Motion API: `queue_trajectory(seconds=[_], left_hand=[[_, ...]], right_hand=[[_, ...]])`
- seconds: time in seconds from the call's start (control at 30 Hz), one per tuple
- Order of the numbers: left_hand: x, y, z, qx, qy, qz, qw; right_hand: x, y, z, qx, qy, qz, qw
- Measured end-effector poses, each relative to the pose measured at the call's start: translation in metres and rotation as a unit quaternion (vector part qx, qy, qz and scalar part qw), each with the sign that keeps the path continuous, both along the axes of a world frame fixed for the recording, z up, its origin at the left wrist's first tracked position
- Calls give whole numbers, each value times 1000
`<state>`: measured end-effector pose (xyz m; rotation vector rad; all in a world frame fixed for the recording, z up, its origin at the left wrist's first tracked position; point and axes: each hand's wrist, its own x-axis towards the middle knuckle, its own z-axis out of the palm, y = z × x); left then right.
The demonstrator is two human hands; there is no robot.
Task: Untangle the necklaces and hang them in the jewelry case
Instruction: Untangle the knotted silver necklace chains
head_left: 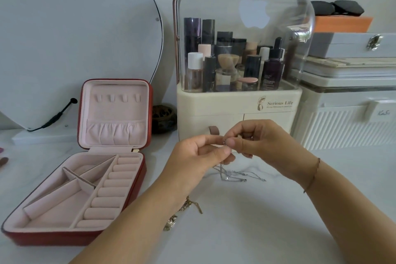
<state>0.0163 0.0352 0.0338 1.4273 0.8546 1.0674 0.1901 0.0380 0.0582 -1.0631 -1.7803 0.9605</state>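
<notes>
A red jewelry case [137, 180] with pink lining lies open at the left, its lid upright with a row of small hooks [117, 98] and a gathered pocket. My left hand [197, 154] and my right hand [263, 141] meet above the table's middle, both pinching a thin silver necklace [233, 174]. Its chain hangs down from my fingers into a tangled heap on the white table. A gold necklace [184, 210] lies on the table, partly hidden under my left forearm.
A cream cosmetic organizer [237, 109] with a clear dome full of bottles stands right behind my hands. White and grey storage boxes [347, 113] are stacked at the right. A curved mirror [75, 38] leans at the back left, a dark round pot [164, 118] beside the case.
</notes>
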Motion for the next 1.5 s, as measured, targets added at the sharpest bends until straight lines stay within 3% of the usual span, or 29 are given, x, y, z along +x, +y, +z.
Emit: queue_trajectory(seconds=[0.67,1.5], left_hand=[[0,1,1,-57,-30,0,998],[1,3,-2,-18,19,40,999]], right_hand=[[1,1,1,8,41,-21,999],[1,1,0,7,61,18,998]])
